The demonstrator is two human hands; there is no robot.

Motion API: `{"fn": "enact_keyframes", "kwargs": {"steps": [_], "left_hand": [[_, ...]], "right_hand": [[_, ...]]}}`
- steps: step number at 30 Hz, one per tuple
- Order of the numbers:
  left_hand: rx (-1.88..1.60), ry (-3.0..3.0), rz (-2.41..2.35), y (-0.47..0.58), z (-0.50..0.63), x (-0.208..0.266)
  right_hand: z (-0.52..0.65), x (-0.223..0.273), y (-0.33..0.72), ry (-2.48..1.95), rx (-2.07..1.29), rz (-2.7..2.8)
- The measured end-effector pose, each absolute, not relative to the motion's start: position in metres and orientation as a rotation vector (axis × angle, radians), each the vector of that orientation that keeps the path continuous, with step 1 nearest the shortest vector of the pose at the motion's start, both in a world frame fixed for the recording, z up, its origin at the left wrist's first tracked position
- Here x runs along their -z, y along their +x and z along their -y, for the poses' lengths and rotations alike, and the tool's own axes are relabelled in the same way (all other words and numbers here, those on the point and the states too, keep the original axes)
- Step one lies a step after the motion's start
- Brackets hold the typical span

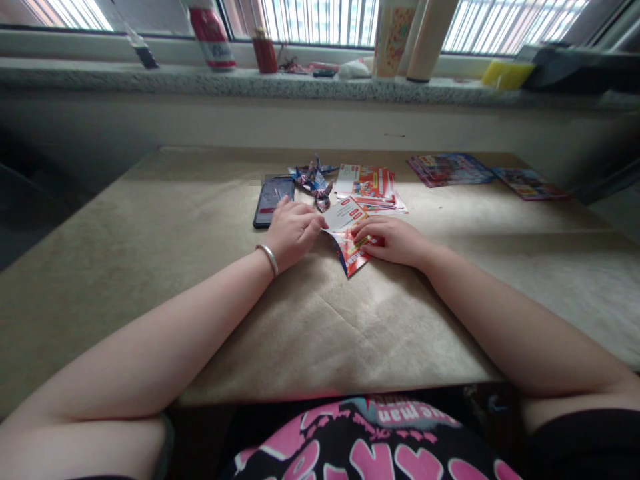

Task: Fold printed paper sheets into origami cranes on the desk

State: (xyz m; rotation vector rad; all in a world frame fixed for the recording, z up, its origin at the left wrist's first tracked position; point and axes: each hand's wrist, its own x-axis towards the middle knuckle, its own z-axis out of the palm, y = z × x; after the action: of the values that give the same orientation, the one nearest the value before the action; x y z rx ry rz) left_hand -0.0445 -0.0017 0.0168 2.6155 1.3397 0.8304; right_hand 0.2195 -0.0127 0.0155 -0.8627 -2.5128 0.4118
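A red-and-white printed paper card (346, 215) lies between my hands, its near left edge curling up to show a dark blue underside. My left hand (295, 230), with a silver bangle on the wrist, pinches the card's left corner with its fingertips. Its other fingers reach over the lower part of a dark smartphone (270, 200). My right hand (393, 240) grips the card's right part, thumb and fingers bent onto the printed face. Just beyond the card sits a folded blue-and-pink paper piece (314, 179) with pointed ends.
Behind the card is a stack of similar red cards (373, 183). Further right lie two piles of colourful cards, one larger (450, 169) and one smaller (530, 183). The beige-covered table (150, 267) meets a wall under a stone windowsill (310, 85) holding a red can (213, 37) and bottles.
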Motion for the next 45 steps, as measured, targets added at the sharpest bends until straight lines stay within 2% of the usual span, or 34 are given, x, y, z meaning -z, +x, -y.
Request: {"fn": "enact_keyframes", "kwargs": {"steps": [9,19,35,45], "left_hand": [[-0.685,2.89,-1.175,-0.042,0.003,-0.015],[-0.475,3.007,-0.949,-0.043,0.004,-0.012],[-0.331,3.042,-1.113,-0.045,0.021,-0.029],[-0.302,3.137,-1.011,-0.053,0.011,-0.025]], "right_hand": [[0.009,-0.018,0.228,-0.97,-0.175,2.512],[0.01,-0.019,0.232,-1.048,-0.169,2.567],[0.022,-0.028,0.254,-1.014,-0.192,2.645],[0.027,-0.035,0.255,-1.17,0.111,2.716]]}}
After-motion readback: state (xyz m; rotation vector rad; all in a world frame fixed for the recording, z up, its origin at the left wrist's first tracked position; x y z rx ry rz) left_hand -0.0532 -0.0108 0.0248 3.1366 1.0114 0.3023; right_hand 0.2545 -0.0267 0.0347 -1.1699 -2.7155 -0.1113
